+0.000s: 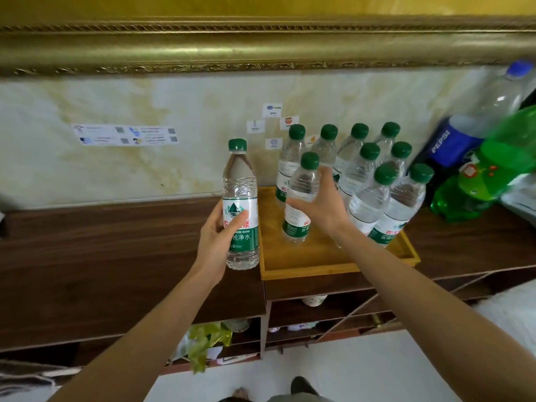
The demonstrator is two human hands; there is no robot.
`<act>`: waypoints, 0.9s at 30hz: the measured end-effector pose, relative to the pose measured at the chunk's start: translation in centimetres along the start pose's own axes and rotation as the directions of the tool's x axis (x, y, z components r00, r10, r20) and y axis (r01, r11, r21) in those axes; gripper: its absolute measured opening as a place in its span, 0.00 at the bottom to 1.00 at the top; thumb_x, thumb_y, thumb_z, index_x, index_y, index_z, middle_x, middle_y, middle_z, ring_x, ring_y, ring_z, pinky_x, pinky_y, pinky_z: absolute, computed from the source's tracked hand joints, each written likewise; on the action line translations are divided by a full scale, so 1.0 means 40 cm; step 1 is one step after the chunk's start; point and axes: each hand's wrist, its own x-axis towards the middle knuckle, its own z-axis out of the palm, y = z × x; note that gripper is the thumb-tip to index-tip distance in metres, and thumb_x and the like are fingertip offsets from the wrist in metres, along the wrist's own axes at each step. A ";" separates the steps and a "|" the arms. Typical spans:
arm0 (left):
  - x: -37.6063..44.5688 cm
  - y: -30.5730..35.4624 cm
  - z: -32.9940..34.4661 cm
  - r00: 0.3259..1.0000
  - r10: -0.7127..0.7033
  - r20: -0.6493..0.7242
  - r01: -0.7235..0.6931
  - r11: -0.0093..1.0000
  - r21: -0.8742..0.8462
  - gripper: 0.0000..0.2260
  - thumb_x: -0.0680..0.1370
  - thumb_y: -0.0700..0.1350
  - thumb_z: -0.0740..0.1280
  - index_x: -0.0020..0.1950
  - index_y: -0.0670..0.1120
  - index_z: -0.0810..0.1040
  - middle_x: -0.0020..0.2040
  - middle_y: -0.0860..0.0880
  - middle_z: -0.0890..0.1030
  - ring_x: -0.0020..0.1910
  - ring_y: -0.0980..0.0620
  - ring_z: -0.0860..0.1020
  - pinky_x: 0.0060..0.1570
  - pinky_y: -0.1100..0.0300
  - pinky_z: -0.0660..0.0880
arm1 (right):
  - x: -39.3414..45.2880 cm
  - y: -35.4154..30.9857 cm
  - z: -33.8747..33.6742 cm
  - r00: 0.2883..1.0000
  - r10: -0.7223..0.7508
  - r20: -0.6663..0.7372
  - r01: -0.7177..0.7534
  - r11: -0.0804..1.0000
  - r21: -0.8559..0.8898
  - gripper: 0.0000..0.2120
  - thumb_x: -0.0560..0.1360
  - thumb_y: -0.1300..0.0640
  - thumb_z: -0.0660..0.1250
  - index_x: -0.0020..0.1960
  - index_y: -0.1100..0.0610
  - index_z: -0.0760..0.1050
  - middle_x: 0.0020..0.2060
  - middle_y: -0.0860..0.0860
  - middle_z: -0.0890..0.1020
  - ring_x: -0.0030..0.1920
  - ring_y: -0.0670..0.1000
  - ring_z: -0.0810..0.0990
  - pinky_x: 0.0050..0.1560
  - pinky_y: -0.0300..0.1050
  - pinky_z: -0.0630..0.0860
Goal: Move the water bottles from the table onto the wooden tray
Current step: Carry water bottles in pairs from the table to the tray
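Observation:
A wooden tray [333, 269] sits on the dark wooden table [101, 256] against the wall. Several clear water bottles with green caps [374, 181] stand upright on the tray. My left hand [216, 236] grips another green-capped bottle [240, 204] around its label, just left of the tray's left edge; its base is at the tabletop. My right hand [322, 204] wraps its fingers and thumb around a bottle [301, 195] standing at the tray's front left.
A Pepsi bottle [470, 129] and a green soda bottle [493, 166] stand to the right of the tray. Open shelves [304, 314] lie below the tabletop, holding a green plastic bag and cups. Paper labels are stuck on the wall behind.

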 end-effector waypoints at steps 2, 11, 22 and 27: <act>0.013 -0.002 0.006 1.000 -0.012 0.018 0.012 1.000 -0.002 0.17 0.75 0.43 0.69 0.62 0.57 0.76 0.57 0.49 0.83 0.55 0.47 0.83 0.56 0.44 0.78 | -0.001 -0.024 -0.031 0.994 -0.107 -0.019 0.105 0.991 -0.087 0.47 0.65 0.56 0.80 0.74 0.52 0.54 0.68 0.51 0.72 0.65 0.50 0.72 0.63 0.48 0.71; 0.078 -0.014 0.065 0.993 -0.052 0.109 0.051 0.999 0.012 0.29 0.68 0.43 0.73 0.69 0.50 0.72 0.59 0.49 0.82 0.57 0.48 0.81 0.58 0.41 0.76 | 0.028 -0.074 -0.128 0.961 -0.160 0.225 0.264 0.774 -0.575 0.40 0.65 0.55 0.79 0.69 0.53 0.59 0.56 0.59 0.81 0.46 0.59 0.81 0.48 0.57 0.81; 0.148 -0.076 0.176 0.963 0.202 0.176 -0.250 0.916 0.314 0.30 0.69 0.35 0.75 0.67 0.44 0.67 0.59 0.52 0.78 0.59 0.59 0.78 0.62 0.53 0.75 | 0.094 -0.052 -0.163 0.946 -0.254 0.202 0.308 0.504 -0.807 0.42 0.66 0.53 0.78 0.72 0.57 0.59 0.61 0.57 0.73 0.58 0.58 0.74 0.58 0.50 0.72; 0.175 -0.098 0.190 0.951 0.277 0.135 -0.308 0.858 0.411 0.30 0.67 0.41 0.78 0.66 0.44 0.69 0.60 0.51 0.79 0.59 0.57 0.77 0.63 0.51 0.74 | 0.100 -0.050 -0.171 0.939 -0.258 0.227 0.317 0.394 -0.863 0.40 0.67 0.50 0.77 0.69 0.60 0.60 0.62 0.56 0.73 0.63 0.57 0.73 0.65 0.50 0.68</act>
